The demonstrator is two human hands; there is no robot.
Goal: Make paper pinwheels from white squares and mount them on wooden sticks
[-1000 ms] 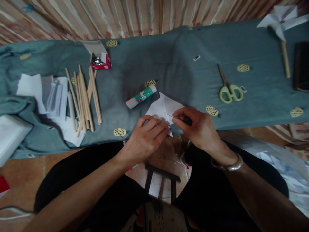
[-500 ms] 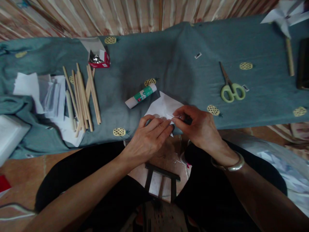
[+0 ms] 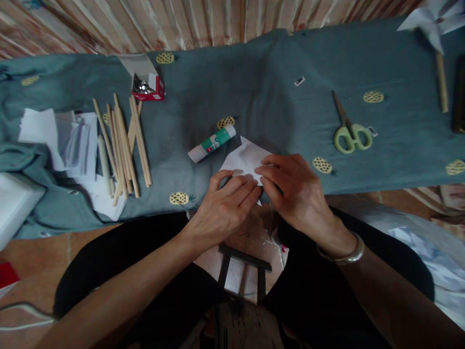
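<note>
Teal pineapple-print cloth (image 3: 261, 97) underneath; my left hand (image 3: 221, 209) and right hand (image 3: 296, 190) meet, pinching the folded white paper (image 3: 246, 156); I'd press evenly.

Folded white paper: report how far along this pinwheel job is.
Done: one finished paper pinwheel lies far right; scissors lie aside. In hand: left hand and right hand pinch the folded white paper. Left to do: no stick joined yet; wooden sticks lie apart at the left.
</note>
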